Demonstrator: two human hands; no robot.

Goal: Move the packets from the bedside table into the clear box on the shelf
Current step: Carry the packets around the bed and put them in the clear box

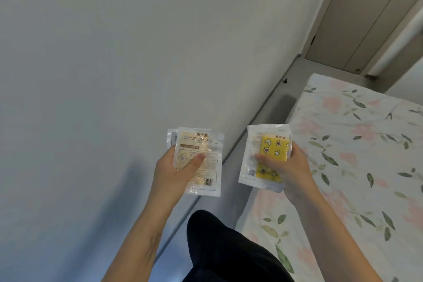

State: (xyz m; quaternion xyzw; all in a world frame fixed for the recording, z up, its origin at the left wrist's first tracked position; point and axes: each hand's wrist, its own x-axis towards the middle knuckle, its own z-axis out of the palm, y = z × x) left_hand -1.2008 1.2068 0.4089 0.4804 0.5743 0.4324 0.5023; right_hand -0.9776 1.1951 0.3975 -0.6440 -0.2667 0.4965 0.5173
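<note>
The left hand [176, 167] pinches a small stack of beige packets [201, 167], thumb across the front. The right hand [290, 171] grips the yellow-printed packets [267, 149]. Both stacks are held in the air over the narrow floor strip [270, 107] between the wall [114, 52] and the bed's [354, 155] left edge.

Cream packet [198, 160] in the left hand [175, 168] showing "HAND WARMER" under blurred Chinese characters, barcode at its foot, yellow packet [266, 155] carrying illegible characters
</note>
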